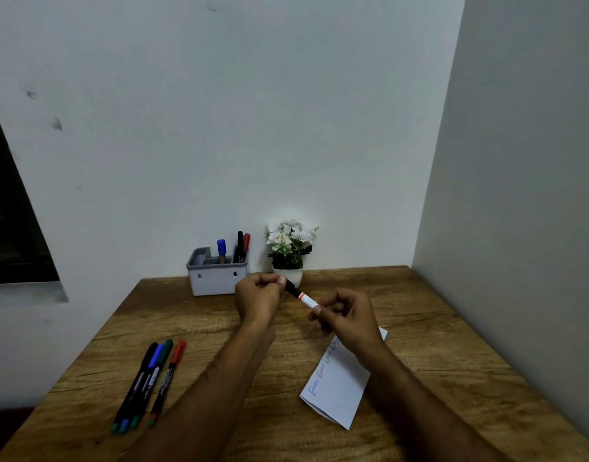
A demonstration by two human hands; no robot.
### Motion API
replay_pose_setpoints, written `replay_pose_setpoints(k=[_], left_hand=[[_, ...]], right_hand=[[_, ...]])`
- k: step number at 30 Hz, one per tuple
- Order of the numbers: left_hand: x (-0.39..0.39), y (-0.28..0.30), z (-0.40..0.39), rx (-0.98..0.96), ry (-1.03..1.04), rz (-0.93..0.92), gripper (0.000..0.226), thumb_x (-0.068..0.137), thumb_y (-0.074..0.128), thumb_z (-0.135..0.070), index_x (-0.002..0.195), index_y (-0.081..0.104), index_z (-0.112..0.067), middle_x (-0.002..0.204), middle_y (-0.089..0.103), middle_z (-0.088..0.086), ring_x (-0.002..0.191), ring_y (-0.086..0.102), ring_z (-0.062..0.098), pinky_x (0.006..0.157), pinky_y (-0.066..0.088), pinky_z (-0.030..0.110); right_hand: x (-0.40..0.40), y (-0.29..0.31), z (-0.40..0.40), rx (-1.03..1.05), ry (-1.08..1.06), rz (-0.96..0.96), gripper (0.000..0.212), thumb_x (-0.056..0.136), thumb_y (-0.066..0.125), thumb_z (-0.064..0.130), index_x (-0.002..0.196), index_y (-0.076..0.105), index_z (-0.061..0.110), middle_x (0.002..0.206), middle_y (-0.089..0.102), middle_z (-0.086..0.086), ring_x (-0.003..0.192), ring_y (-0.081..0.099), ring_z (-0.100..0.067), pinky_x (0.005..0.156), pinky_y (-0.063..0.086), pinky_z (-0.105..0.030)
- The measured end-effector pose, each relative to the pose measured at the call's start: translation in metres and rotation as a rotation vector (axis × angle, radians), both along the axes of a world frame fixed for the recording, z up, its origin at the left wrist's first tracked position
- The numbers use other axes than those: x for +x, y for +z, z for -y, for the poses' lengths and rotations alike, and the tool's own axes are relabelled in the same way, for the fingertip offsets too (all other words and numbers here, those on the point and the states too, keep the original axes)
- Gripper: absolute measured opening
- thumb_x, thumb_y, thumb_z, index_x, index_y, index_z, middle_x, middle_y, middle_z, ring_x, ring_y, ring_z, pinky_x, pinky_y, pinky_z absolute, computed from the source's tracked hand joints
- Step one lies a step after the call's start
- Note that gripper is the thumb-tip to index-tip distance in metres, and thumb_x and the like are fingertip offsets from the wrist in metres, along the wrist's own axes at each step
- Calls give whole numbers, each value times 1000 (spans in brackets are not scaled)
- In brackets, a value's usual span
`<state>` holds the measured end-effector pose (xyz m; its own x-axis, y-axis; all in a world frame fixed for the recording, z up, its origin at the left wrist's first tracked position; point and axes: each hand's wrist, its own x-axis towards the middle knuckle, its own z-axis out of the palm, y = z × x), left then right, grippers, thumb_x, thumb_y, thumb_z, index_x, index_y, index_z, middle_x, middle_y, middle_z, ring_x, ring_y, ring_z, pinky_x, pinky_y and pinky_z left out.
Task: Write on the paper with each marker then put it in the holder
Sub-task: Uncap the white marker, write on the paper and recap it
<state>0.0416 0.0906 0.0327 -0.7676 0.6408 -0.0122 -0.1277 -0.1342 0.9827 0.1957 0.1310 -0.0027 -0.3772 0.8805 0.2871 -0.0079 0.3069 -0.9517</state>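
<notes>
Above the wooden table I hold a white marker (305, 299) with an orange band and a black cap. My left hand (259, 300) grips the black cap end, and my right hand (348, 316) grips the white barrel. The folded paper (336, 388) lies under my right forearm, with coloured handwriting along its left edge. The grey holder (216, 278) stands at the back by the wall, with blue, black and red markers upright in it. Several markers (146, 385) lie side by side at the front left: black, blue, green and red caps.
A small white pot with white flowers (290, 251) stands just right of the holder, behind my hands. Walls close the table at the back and the right. A dark window opening is at the far left.
</notes>
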Motion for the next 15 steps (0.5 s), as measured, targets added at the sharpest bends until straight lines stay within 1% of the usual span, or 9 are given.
replay_pose_setpoints(k=[4,10,13,15], left_hand=[[0,1,1,-12,33,-47,10,83,72,5,88,75,-3,86,72,8,73,66,11,53,49,13],[1,-4,-1,-12,22,-45,11,82,70,8,86,73,-2,87,72,12,75,67,16,57,51,20],[4,-7,-1,3,16,-48,11,81,69,11,84,71,1,86,71,12,74,66,15,51,51,16],[6,-7,-2,22,17,-39,13,81,69,14,80,70,1,84,70,11,73,66,15,49,50,13]], right_hand=[[-1,1,-2,-29,7,-33,9,90,72,-5,95,67,-11,79,77,-21,56,69,-16,52,53,-24],[0,1,-2,-74,63,-64,7,93,68,-5,95,67,-11,79,76,-25,56,67,-17,52,53,-26],[-2,1,-2,-88,45,-58,2,93,67,-6,91,68,-7,78,75,-25,54,66,-17,51,51,-26],[-3,0,-3,-98,21,-62,8,92,66,-8,86,68,-3,75,75,-24,53,65,-17,50,51,-26]])
